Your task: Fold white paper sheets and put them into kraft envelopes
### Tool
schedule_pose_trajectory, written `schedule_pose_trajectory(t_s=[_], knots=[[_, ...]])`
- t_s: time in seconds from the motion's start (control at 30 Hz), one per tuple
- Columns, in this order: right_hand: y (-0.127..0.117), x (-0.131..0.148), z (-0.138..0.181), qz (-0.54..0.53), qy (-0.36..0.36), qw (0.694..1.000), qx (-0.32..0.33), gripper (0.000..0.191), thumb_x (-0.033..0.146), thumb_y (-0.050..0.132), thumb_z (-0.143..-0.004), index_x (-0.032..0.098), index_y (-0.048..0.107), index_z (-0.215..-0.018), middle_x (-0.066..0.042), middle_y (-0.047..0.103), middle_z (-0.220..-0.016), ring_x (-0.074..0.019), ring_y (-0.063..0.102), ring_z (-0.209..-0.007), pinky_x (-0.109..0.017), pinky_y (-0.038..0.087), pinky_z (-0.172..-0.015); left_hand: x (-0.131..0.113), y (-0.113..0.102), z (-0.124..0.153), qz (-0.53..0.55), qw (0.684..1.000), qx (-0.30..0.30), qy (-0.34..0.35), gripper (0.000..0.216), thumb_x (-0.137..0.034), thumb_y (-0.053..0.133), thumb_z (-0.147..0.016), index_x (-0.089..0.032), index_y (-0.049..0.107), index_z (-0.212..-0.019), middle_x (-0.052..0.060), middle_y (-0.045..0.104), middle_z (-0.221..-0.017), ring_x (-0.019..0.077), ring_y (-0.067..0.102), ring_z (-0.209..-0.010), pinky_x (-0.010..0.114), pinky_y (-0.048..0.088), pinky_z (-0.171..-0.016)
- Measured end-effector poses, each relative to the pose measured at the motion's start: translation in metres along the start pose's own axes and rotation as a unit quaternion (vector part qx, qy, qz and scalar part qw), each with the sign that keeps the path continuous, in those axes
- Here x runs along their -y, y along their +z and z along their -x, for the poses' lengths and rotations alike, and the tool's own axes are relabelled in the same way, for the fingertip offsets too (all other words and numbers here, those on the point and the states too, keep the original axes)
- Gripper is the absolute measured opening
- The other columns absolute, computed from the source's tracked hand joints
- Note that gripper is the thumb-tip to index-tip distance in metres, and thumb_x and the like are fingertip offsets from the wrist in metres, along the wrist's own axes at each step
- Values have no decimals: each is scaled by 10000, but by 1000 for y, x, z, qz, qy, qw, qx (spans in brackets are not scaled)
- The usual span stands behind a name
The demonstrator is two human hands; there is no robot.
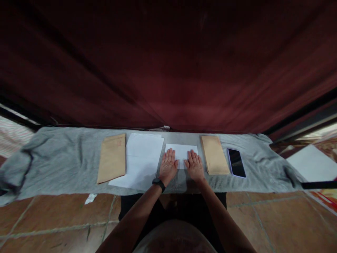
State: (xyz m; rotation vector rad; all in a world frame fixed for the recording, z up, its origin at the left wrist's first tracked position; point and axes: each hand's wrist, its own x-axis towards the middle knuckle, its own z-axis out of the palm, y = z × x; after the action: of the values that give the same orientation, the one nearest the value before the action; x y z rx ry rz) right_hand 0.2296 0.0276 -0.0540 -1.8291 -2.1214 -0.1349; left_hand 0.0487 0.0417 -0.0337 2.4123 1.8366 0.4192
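My left hand (167, 165) and my right hand (195, 164) lie flat, fingers stretched out, side by side on a small folded white sheet (181, 151) on a grey cloth (65, 158). A black band sits on my left wrist. Left of my hands lies a stack of white paper (140, 160), and beyond it a brown envelope (112, 158). Right of my hands lies a second brown envelope (214, 154), then a dark phone (236, 162), screen up.
The grey cloth covers a low surface in front of a dark red curtain (168, 63). Terracotta floor tiles (52, 221) lie on the near side, with a scrap of white paper (91, 198). More white paper (312, 163) sits at the far right.
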Motion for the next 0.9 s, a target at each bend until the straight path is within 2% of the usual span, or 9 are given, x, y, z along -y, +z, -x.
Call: schedule_pose_trajectory(t_s=[0.23,0.4,0.53,0.6,0.7,0.8,0.9], knots=[[-1,-5,11,6,9,1000,-25,587,416,334,-1071,73,370,-1546,-213,388,-1584,-309,349,-1479,-502,299,-1185,2,-2,21,0,1000,-7,-27,614,-351,329,-1024,-75,288,-1570,146,284,-1648,250,226,-1541,458,209,-1260],[-1,-5,11,3,6,999,-33,588,407,340,-1068,88,341,-1562,-201,377,-1593,-305,345,-1481,-505,296,-1185,2,-6,34,-15,998,-15,-57,613,-327,338,-1018,-13,319,-1544,191,298,-1633,281,245,-1533,455,222,-1259],[-1,-4,11,8,14,999,-29,591,402,337,-1066,84,336,-1563,-198,379,-1594,-304,339,-1482,-498,289,-1186,-16,-6,15,-6,999,-21,-36,593,-291,326,-1018,-47,306,-1558,163,305,-1637,266,226,-1540,472,214,-1263],[0,-3,10,8,17,999,-26,584,389,333,-1064,80,343,-1559,-198,380,-1593,-305,332,-1485,-501,284,-1186,-27,-4,-2,8,1000,-7,2,583,-290,333,-1018,-83,312,-1564,129,307,-1644,249,218,-1543,461,214,-1266],[0,-2,9,7,17,999,-28,576,393,325,-1065,67,381,-1537,-204,388,-1588,-304,341,-1479,-495,280,-1187,-36,3,-24,12,1000,12,22,575,-306,340,-1021,-99,334,-1558,118,321,-1639,244,231,-1540,463,198,-1267],[0,-3,9,2,16,999,-36,575,405,336,-1063,67,402,-1525,-205,413,-1573,-303,367,-1464,-487,288,-1183,-28,9,-33,3,1000,4,14,592,-334,349,-1021,-85,330,-1558,141,334,-1628,248,241,-1537,466,193,-1264],[-1,-2,9,-14,26,999,-40,570,396,349,-1055,82,394,-1529,-193,431,-1566,-308,378,-1450,-490,306,-1170,-12,11,-27,-6,1000,-21,2,615,-369,343,-1024,-53,330,-1551,172,340,-1617,262,249,-1534,468,213,-1255]])
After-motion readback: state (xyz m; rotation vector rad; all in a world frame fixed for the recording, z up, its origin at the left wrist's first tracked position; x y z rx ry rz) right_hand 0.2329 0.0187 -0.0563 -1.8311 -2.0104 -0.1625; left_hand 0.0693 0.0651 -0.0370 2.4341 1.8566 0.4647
